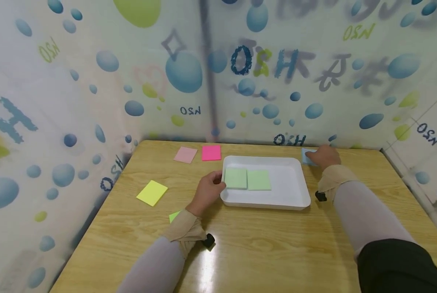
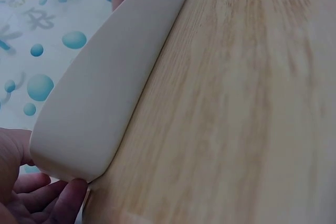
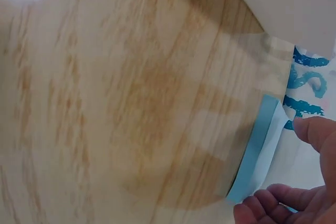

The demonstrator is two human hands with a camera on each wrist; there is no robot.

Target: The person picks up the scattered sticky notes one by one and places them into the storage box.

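Note:
A shallow white tray (image 1: 286, 181) lies on the table, with two pale green sticky-note pads (image 1: 259, 180) side by side in its left half. At the tray's left end is my left hand (image 1: 208, 193), holding its wall between thumb and fingers; the left wrist view shows the fingertips curled under the corner. Beyond the tray's far right corner, my right hand (image 1: 325, 156) grips a light blue sticky-note pad (image 3: 254, 153). In the right wrist view its thumb is by one end of the pad and the curled fingers are at the other.
A dusty pink pad (image 1: 185, 155) and a bright pink one (image 1: 211, 153) lie near the table's back edge. Further left is a yellow pad (image 1: 151, 193). A lime green pad (image 1: 173, 216) is partly hidden by my left wrist. Patterned curtains (image 1: 240, 101) border the table.

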